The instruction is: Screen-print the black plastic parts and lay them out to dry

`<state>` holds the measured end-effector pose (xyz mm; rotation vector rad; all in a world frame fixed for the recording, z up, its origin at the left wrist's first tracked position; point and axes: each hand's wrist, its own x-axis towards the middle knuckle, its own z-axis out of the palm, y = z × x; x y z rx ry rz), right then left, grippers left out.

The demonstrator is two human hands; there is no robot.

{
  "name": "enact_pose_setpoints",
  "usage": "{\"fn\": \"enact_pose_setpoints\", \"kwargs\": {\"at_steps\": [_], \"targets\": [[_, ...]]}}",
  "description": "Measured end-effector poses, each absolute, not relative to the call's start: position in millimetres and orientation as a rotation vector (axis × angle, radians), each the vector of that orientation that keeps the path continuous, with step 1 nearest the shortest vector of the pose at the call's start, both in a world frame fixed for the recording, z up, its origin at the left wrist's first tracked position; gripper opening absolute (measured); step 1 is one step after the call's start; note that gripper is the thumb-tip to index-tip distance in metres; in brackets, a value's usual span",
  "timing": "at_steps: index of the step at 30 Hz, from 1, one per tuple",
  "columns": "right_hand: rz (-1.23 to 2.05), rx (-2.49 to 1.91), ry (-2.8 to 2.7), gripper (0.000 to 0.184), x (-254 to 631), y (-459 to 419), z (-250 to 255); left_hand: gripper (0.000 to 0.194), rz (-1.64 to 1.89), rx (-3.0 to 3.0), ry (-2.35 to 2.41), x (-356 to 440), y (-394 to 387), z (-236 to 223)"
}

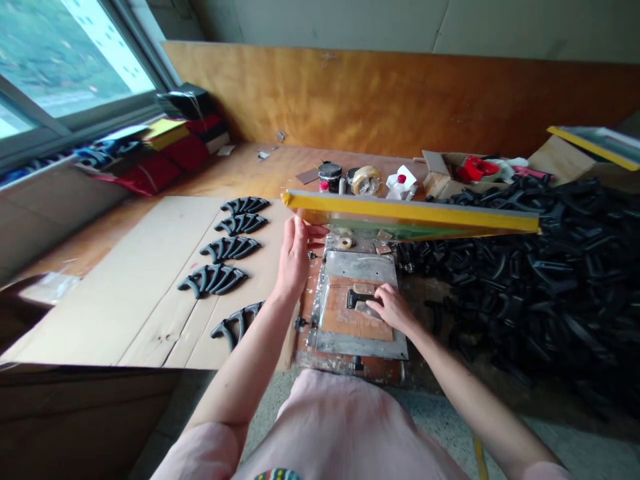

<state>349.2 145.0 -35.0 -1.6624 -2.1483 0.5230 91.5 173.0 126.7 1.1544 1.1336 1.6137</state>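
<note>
As I watched through the head camera, the left hand [295, 257] stood open, its palm and fingers raised against the lower edge of a yellow-framed printing screen [410, 215], which was tilted up over the jig. The right hand [393, 308] lay across a black moulded part [356, 299] on a brown board [345, 320]; I could not tell whether its fingers were gripping the part or only resting on it. The board sat on a scuffed metal plate [363, 268] directly below the raised screen.

At nine o'clock from the plate, five arched black parts [213, 280] lay in a row on a cardboard sheet [115, 300]. A large heap of similar black parts [530, 267] filled three o'clock. At twelve o'clock on the wooden bench [240, 167] stood an ink tin [330, 177], a tape roll [367, 180] and a white bottle [397, 185]. A second yellow frame [595, 143] sat at two o'clock, and a window [65, 53] was at ten o'clock.
</note>
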Motion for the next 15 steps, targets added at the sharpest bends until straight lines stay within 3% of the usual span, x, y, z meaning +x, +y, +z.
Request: {"fn": "enact_pose_setpoints", "kwargs": {"at_steps": [2,5,7,12,15], "targets": [[0.548,-1.779,-2.162,0.015,329.9,134.8,-36.6,0.046,1.538,1.045,1.189,101.8,155.7,110.7],[0.557,-1.933,-1.981,0.011,303.7,117.5,-22.5,0.054,0.923,0.874,1.178,120.2,109.8,67.3],[0.454,-1.808,-1.993,0.012,284.4,102.3,-10.3,0.055,0.706,0.725,1.118,131.2,80.6,38.8],[0.391,-1.2,-2.277,0.014,288.4,81.3,3.5,0.049,0.99,0.457,1.204,109.1,63.7,2.9],[0.219,-1.63,-2.082,0.025,357.4,92.6,-14.4,0.049,1.105,0.513,1.512,38.3,68.0,-14.6]]}}
